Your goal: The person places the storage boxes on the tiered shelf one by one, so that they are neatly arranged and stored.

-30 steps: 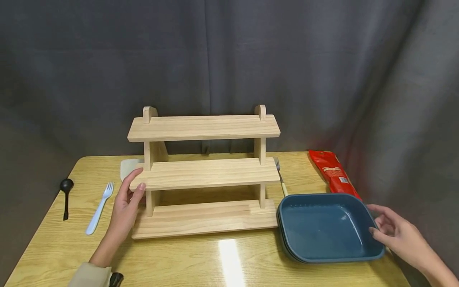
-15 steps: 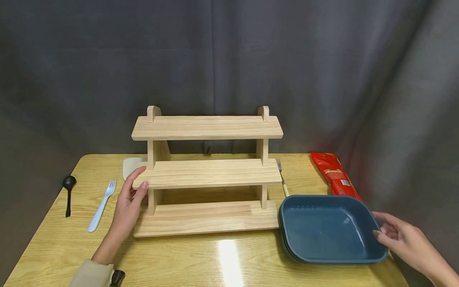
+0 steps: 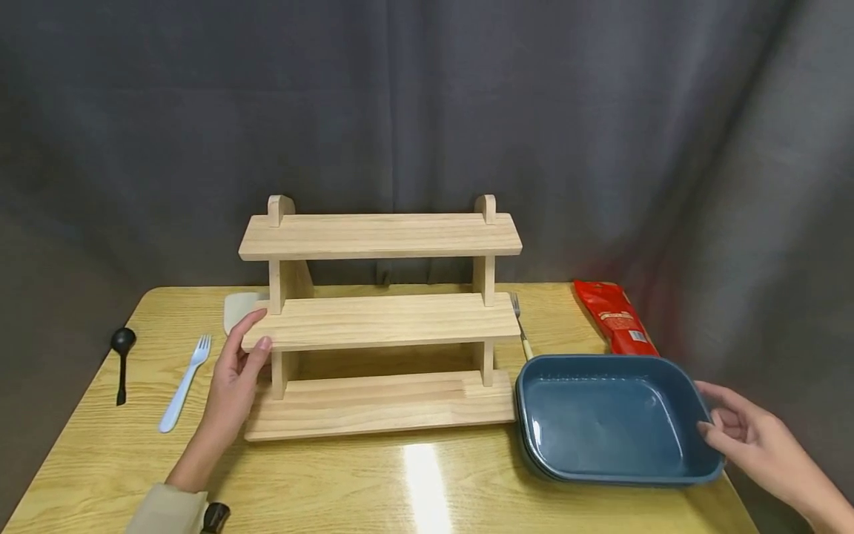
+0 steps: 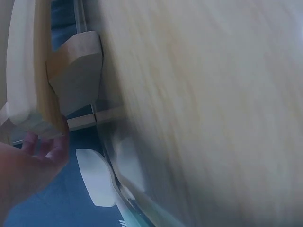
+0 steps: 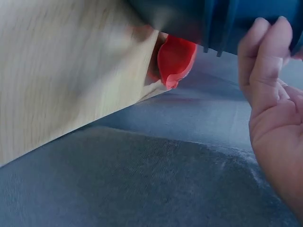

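Observation:
A three-tier wooden display shelf [image 3: 387, 322] stands upright on the table. My left hand [image 3: 230, 386] grips the left end of its middle board, thumb in front and fingers behind; the left wrist view shows the fingertips under the board's end [image 4: 28, 113]. To the right of the shelf sits a stack of dark blue rectangular trays [image 3: 603, 430], nothing inside the top one. My right hand [image 3: 750, 437] pinches the top tray's right rim between thumb and fingers. In the right wrist view, fingers [image 5: 270, 61] press against the tray's outer side [image 5: 184, 16].
A black spoon [image 3: 123, 343] and a light blue fork [image 3: 185, 383] lie at the left. Behind the shelf's left side is a white spatula [image 3: 240, 308]. A fork with a pale handle [image 3: 523, 326] and a red packet [image 3: 617, 319] lie behind the trays. Grey curtains [image 3: 427, 111] surround the table.
The top tray's right side has shifted slightly back and up, with my right hand still on its rim. My left hand keeps its grip on the shelf. The head view sways slightly.

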Demonstrator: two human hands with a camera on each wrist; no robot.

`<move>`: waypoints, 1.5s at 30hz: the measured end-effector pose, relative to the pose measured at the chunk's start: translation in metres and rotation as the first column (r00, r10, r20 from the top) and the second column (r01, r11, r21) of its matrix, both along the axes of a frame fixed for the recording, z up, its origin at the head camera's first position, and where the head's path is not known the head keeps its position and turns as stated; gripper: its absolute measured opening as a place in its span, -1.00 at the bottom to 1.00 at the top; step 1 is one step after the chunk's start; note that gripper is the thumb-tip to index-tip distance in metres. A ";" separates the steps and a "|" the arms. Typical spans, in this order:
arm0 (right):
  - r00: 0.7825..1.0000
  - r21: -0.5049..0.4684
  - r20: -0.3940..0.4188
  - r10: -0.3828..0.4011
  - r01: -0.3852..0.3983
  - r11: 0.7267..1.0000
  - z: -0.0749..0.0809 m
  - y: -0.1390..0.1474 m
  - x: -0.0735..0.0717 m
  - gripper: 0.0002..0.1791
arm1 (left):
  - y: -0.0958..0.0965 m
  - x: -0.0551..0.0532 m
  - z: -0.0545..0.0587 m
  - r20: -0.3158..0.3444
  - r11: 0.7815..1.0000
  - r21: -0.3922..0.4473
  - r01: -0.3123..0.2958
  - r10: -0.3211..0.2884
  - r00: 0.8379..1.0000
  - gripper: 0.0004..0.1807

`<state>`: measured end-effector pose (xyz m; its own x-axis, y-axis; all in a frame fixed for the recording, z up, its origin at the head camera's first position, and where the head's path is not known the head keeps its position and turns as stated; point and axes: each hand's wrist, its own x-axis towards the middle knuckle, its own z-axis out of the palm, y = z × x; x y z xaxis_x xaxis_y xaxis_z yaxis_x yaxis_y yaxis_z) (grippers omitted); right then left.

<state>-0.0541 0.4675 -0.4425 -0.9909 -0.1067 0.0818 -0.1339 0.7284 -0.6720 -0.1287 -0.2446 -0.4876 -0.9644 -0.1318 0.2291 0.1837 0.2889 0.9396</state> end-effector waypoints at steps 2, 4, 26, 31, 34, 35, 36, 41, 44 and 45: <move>1.000 -0.038 -0.010 0.010 -0.010 0.999 0.004 0.001 0.000 -0.40 | 0.000 0.000 0.000 -0.003 1.000 -0.001 -0.007 0.007 1.000 -0.44; 1.000 -0.067 -0.025 0.019 -0.020 0.998 0.007 0.002 0.000 -0.38 | 0.000 0.000 0.000 -0.007 1.000 -0.007 -0.010 0.010 1.000 -0.44; 0.991 -0.539 0.057 0.118 -0.069 0.840 0.034 -0.009 -0.007 -0.33 | -0.010 -0.005 0.015 0.136 0.968 0.188 0.169 -0.196 0.971 -0.33; 0.991 -0.553 0.110 0.073 0.000 0.833 0.036 -0.015 -0.009 -0.33 | -0.013 -0.005 0.018 0.170 0.957 0.201 0.210 -0.245 0.954 -0.32; 0.994 -0.578 0.096 0.055 0.011 0.816 0.041 -0.023 -0.013 -0.35 | -0.014 -0.004 0.017 0.176 0.960 0.195 0.202 -0.237 0.955 -0.32; 0.995 -0.592 0.087 0.050 0.011 0.806 0.043 -0.026 -0.014 -0.36 | -0.014 -0.004 0.017 0.174 0.960 0.196 0.199 -0.234 0.956 -0.32; 0.996 -0.606 0.075 0.050 0.006 0.795 0.045 -0.029 -0.016 -0.37 | -0.014 -0.004 0.017 0.174 0.959 0.202 0.197 -0.233 0.957 -0.32; 1.000 -0.673 0.015 0.009 0.004 0.740 0.056 -0.042 -0.022 -0.40 | -0.011 -0.006 0.018 0.170 0.950 0.234 0.208 -0.250 0.953 -0.32; 0.999 -0.696 -0.016 -0.047 0.022 0.717 0.061 -0.050 -0.027 -0.41 | -0.010 -0.006 0.020 0.173 0.943 0.243 0.229 -0.274 0.946 -0.32; 0.997 -0.701 -0.025 -0.071 0.033 0.713 0.063 -0.052 -0.028 -0.42 | -0.010 -0.006 0.020 0.173 0.940 0.245 0.237 -0.283 0.943 -0.32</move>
